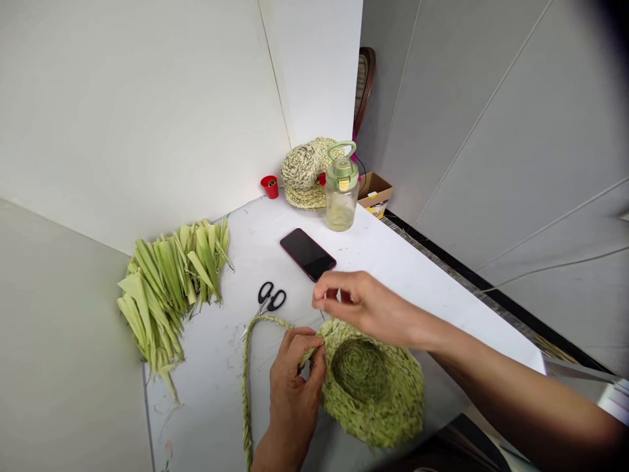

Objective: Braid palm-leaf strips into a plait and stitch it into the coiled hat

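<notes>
A green woven straw hat (pixel 407 400) lies at the table's near side with its hollow crown facing up. Its left edge is pinched by my left hand (pixel 295 387), thumb and forefinger closed where a braid meets the brim. From there the long plaited braid (pixel 247 387) loops away to the left and runs down out of view. Above the hat's far edge, my right hand (pixel 348 298) is raised with its fingertips pinched together. A thin dark line shows just below those fingertips, too fine to identify, and whatever they hold is too small to name.
Black-handled scissors (pixel 270 298) and a phone (pixel 308 254) lie beyond the hands. Bundled green husk strips (pixel 167 282) are heaped at left. At the back stand a red cup (pixel 270 186), finished woven pieces (pixel 302 170) and a bottle (pixel 342 196). A cardboard box (pixel 376 190) sits past the table's right edge.
</notes>
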The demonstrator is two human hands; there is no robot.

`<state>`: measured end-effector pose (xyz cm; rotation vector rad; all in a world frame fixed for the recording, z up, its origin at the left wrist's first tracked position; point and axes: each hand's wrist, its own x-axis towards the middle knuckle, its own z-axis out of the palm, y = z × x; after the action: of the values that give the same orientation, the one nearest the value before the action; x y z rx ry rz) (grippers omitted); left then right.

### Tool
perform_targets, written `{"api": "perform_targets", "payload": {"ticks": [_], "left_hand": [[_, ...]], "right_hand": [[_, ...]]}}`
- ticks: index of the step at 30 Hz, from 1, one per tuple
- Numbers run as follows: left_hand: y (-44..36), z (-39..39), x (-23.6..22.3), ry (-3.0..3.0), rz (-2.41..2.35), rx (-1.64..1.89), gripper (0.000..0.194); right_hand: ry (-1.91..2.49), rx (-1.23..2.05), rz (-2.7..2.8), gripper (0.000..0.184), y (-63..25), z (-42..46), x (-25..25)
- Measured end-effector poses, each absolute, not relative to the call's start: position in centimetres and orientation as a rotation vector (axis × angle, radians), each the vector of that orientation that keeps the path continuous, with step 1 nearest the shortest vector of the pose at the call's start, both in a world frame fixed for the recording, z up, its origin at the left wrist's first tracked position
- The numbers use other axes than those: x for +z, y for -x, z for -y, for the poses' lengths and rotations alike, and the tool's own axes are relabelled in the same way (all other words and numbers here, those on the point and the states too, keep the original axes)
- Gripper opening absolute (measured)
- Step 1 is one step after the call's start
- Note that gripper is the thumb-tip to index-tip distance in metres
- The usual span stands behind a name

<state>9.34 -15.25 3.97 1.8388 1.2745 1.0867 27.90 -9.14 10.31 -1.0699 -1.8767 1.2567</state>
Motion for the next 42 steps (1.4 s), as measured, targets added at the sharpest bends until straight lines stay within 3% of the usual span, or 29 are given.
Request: {"api": "perform_targets", "payload": {"ticks": [3,5,7,10,14,19,23,30,42], "left_hand": [[-9.3,15.2,3.9,-1.784,-1.273,1.048,0.015],[-9.3,15.1,3.8,-1.764,-1.282,1.036,0.014],[-9.3,15.0,3.7,-1.786,-1.288,1.057,0.014],[-9.3,14.9,3.5,-1.830,-1.288,1.099,0.016],[-9.4,14.8,3.7,-1.827,-1.280,1.099,0.015],[-9.1,15.0,3.6,-1.635,-1.382,1.057,0.012],[-9.0,15.1,3.2,-1.467,-1.453,1.055,0.010],[-8.8,15.2,3.1,-1.468,-1.451,1.060,0.013],[-9.1,15.1,2.8,-1.532,-1.335,1.208,0.006]], "right_hand": [[0.775,1.875,1.557,0.018,-28.3,8.9,11.3],[0.601,2.070,1.474,0.019,-28.9,8.9,12.0],[0.562,1.945,1.384,0.015,-29.8,8.8,12.9],[0.587,1.504,1.148,0.003,-31.6,8.4,14.5],[0.697,1.179,0.921,0.020,-33.8,7.8,15.5],[0.894,1.193,1.060,0.008,-33.9,9.0,13.5],[1.077,1.340,1.409,0.014,-31.5,11.8,10.4],[1.253,0.797,2.055,0.022,-28.2,15.1,5.9],[1.258,0.784,2.139,0.020,-27.7,14.9,5.6]]}}
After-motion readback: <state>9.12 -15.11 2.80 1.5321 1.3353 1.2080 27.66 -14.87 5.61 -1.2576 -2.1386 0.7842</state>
